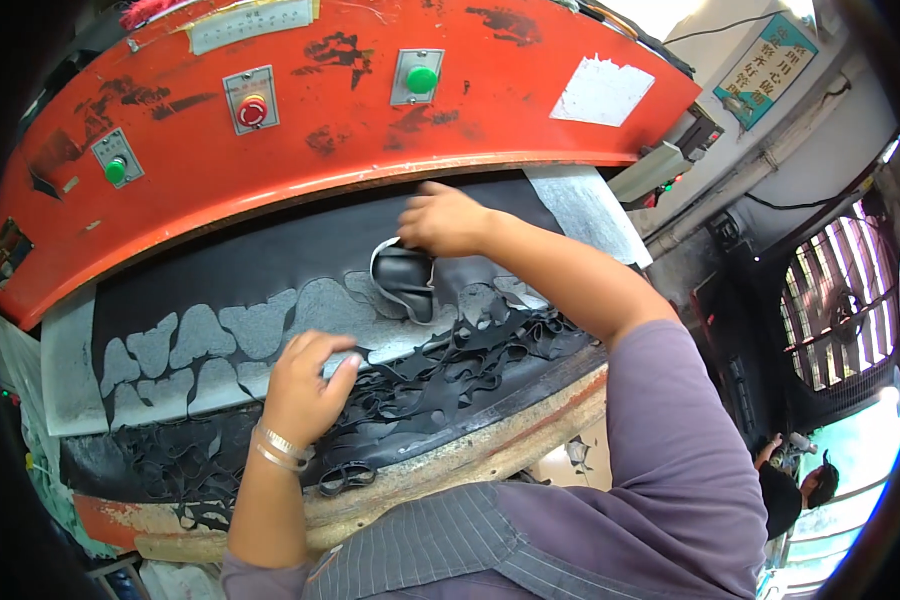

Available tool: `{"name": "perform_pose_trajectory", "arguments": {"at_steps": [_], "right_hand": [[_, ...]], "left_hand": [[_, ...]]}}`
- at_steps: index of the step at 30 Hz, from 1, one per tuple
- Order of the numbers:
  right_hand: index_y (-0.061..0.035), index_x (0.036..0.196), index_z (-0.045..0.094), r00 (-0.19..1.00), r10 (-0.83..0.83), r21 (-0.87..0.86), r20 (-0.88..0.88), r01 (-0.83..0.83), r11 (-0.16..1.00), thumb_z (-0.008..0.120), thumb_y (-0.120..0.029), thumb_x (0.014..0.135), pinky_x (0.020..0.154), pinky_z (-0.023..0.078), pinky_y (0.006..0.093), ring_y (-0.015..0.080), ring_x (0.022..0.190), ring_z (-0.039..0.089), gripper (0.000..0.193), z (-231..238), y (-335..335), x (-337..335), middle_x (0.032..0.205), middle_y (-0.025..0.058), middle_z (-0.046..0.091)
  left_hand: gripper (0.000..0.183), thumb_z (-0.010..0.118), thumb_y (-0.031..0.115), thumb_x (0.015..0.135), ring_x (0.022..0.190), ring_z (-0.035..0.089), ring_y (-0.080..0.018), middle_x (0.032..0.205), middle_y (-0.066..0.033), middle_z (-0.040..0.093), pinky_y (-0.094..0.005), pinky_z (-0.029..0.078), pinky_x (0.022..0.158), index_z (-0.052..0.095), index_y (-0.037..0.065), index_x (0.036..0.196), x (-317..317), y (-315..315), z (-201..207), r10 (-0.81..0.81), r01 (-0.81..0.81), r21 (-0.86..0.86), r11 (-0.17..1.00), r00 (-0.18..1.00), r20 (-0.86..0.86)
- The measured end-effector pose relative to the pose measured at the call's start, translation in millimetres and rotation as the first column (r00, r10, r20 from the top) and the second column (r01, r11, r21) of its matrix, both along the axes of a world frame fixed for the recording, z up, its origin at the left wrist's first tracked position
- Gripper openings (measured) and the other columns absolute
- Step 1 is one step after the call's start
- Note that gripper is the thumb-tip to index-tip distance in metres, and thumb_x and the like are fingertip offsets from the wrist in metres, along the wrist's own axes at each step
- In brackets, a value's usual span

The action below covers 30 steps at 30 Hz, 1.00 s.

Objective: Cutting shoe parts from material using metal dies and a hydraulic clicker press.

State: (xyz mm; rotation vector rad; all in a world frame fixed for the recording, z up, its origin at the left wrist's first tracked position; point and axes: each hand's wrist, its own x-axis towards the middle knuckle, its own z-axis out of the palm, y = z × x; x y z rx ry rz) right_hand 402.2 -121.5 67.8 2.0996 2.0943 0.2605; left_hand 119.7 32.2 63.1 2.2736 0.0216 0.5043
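Observation:
My right hand (442, 221) is closed on the far end of a cutting die (406, 284), a curved outline with a thin, pale metal edge and a dark inside. The die stands over black sheet material (260, 243) and the grey cutting bed. My left hand (313, 383) hovers over the near edge of the bed, fingers loosely bent and thumb apart, with nothing visible in it. Several rounded shapes cut out of the black sheet leave grey gaps (202, 335) to the left of the die. Whether the die touches the sheet, I cannot tell.
An orange press beam (340, 100) with green buttons (422, 80) and a red button (252, 110) spans the far side. Tangled black offcuts (440, 385) lie along the near edge. Another person (795, 495) is at the far right.

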Motion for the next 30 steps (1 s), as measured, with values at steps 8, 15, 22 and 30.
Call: {"name": "perform_pose_trajectory", "arguments": {"at_steps": [8, 15, 22, 30], "right_hand": [[-0.0044, 0.094, 0.066, 0.77, -0.406, 0.165, -0.492, 0.541, 0.825, 0.055, -0.025, 0.091, 0.08, 0.048, 0.0449, 0.0359, 0.09, 0.061, 0.024, -78.2, -110.6, 30.4, 0.092, 0.0148, 0.064], [-0.006, 0.117, 0.063, 0.55, -0.314, 0.226, -0.774, 0.703, 0.674, 0.062, -0.028, 0.087, 0.09, 0.044, 0.0406, 0.0335, 0.104, 0.058, 0.037, -83.6, -145.1, 8.4, 0.107, 0.0171, 0.064], [-0.0162, 0.127, 0.059, 0.731, -0.268, 0.321, -0.628, 0.557, 0.766, 0.076, -0.032, 0.075, 0.098, 0.034, 0.0384, 0.0293, 0.113, 0.051, 0.057, -96.4, -177.1, 14.5, 0.126, 0.0122, 0.058], [-0.0068, 0.123, 0.06, 0.801, -0.152, 0.358, -0.579, 0.417, 0.835, 0.079, -0.025, 0.071, 0.095, 0.038, 0.0407, 0.0298, 0.106, 0.058, 0.058, -98.1, -184.2, 15.3, 0.117, 0.0137, 0.062]], "left_hand": [[0.062, 0.071, 0.022, 0.077, 0.111, 0.056, -0.0332, 0.117, -0.0187, 0.061, -0.0407, 0.041, 0.098, 0.049, 0.002, 0.131, 93.7, -59.4, -72.5, -0.065, 0.061, -0.031, 0.998, 0.987, -0.146], [0.077, 0.077, 0.027, 0.073, 0.124, 0.049, -0.0308, 0.124, -0.0184, 0.059, -0.0442, 0.031, 0.108, 0.043, 0.001, 0.136, 111.6, -107.2, -105.1, 0.243, -0.224, 0.204, 0.953, 0.967, -0.072], [0.056, 0.074, 0.034, 0.076, 0.117, 0.055, -0.032, 0.117, -0.0219, 0.062, -0.0437, 0.036, 0.106, 0.06, 0.005, 0.122, 114.1, -124.0, -106.4, 0.345, -0.345, 0.235, 0.909, 0.938, 0.043], [0.046, 0.073, 0.029, 0.078, 0.111, 0.059, -0.0324, 0.117, -0.0217, 0.063, -0.0416, 0.041, 0.103, 0.063, 0.004, 0.116, 108.5, -129.1, -112.9, 0.347, -0.357, 0.212, 0.91, 0.934, 0.084]]}}
